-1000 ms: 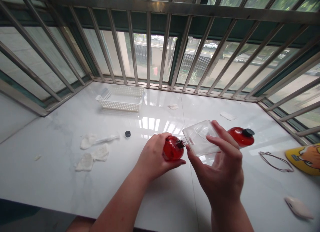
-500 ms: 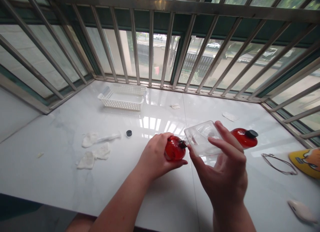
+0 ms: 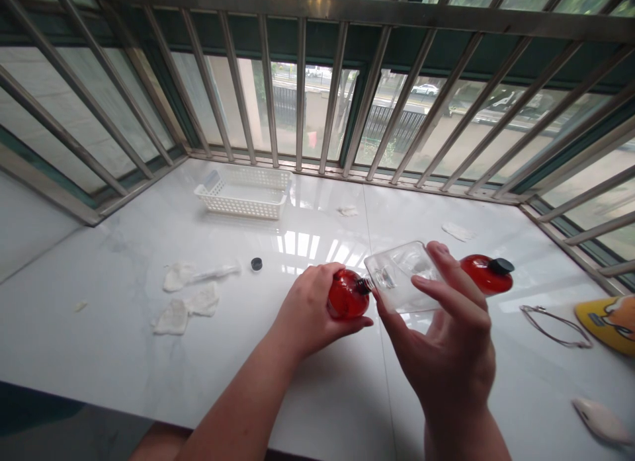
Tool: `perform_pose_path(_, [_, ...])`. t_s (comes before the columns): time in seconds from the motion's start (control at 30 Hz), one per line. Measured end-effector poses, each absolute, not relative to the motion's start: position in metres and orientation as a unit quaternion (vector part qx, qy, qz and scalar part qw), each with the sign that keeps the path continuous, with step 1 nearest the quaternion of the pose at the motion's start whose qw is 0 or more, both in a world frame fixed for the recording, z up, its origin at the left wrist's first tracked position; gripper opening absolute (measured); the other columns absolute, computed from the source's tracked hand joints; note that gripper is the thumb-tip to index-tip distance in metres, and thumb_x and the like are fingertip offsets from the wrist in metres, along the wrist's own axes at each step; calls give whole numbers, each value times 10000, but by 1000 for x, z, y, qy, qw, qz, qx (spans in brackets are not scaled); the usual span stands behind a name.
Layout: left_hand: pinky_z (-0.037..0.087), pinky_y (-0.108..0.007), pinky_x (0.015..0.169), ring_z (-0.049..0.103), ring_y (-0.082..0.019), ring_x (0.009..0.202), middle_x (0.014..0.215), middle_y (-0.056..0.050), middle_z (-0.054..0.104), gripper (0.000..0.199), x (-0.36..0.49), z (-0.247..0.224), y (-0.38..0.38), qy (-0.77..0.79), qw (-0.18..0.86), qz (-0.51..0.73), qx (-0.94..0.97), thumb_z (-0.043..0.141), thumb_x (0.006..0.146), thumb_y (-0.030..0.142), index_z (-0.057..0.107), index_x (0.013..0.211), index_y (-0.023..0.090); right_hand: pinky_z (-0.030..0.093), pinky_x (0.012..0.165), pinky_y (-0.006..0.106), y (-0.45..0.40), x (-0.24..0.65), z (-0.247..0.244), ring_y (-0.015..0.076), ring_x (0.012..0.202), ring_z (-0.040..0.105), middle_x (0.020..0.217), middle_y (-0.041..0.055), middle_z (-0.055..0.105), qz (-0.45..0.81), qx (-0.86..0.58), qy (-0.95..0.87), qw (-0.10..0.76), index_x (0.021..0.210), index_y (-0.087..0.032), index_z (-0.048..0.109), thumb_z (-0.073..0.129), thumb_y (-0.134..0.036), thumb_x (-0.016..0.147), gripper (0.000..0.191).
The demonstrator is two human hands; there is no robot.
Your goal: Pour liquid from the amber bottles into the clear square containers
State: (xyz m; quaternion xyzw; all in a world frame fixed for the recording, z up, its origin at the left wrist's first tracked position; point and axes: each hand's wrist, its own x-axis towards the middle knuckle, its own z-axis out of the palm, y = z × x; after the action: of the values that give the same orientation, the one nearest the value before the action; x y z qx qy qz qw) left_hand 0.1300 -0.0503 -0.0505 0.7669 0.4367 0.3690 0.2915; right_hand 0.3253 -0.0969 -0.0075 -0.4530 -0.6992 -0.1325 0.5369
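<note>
Red bottle (image 3: 348, 303) wrapped by left grip (image 3: 308, 312), clear container (image 3: 395, 276) pinched in half-curled right grip (image 3: 449, 345); both nearly unmoved since earlier

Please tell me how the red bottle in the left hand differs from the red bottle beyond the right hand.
The held bottle is gripped by the left hand; the other bottle is partly hidden by the right hand.
The held bottle's narrow dark neck meets the clear container; the other bottle wears a wide black cap.
Both are glossy and red.
</note>
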Motion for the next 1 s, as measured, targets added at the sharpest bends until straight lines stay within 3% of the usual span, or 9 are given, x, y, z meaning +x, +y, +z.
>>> perform_pose_path(0.7, [601,-511,1012,704,-333,1161,1316,-84,737,851,130,-55,-50,433,280,376,769,1013,744,602,552,1392,298,490,1245,778,-96,325,-8,422,1524,594,1641,167,593,-139,-441,-712,529,1421,-240,591,946,-46,812,730])
perform_pose_path(1.0, [605,-523,1035,696,-341,1199,1340,-91,733,857,129,-53,-50,442,302,373,758,1009,742,621,563,1398,295,537,1213,695,-93,317,-15,388,1547,565,1667,156,561,-23,-497,-641,585,1390,-279,588,936,-202,841,654])
